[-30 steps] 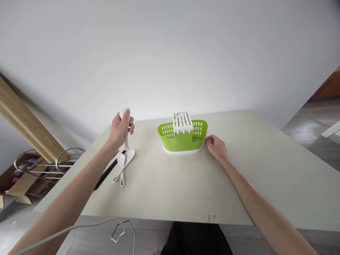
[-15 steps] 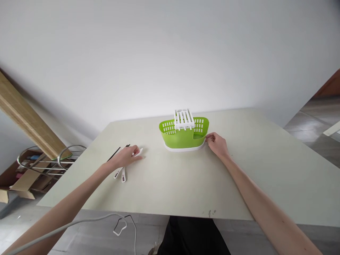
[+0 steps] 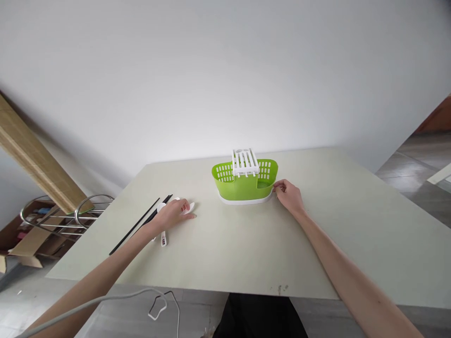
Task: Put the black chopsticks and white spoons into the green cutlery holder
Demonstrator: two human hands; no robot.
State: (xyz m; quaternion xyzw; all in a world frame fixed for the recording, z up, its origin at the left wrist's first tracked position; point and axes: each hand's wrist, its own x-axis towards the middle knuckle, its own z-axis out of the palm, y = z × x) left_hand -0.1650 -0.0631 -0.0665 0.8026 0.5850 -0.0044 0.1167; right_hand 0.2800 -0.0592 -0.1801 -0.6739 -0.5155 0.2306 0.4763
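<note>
My left hand (image 3: 172, 213) hovers low over a few white spoons, its thumb apart from the curled fingers. One white spoon (image 3: 190, 206) shows its bowl just beyond the fingertips; the palm covers much of the others. A spoon handle (image 3: 164, 239) with dark printing sticks out below the wrist. Black chopsticks (image 3: 134, 226) lie to the left, partly under my forearm. At the right end of a green basket (image 3: 243, 190) with a white base, my right hand (image 3: 289, 195) pinches the edge. A white slotted rack (image 3: 245, 162) sits across the basket's middle.
The pale table (image 3: 229, 253) meets a white wall at its back edge. A white cable (image 3: 105, 298) crosses my left forearm. On the floor at left are a metal rack (image 3: 75, 218), a cardboard box (image 3: 33, 241) and a long cardboard piece (image 3: 38, 155).
My left hand has shifted slightly right over the spoons, uncovering more of the chopsticks and a spoon bowl. My right hand stays at the basket's end. The view has tilted a little.
</note>
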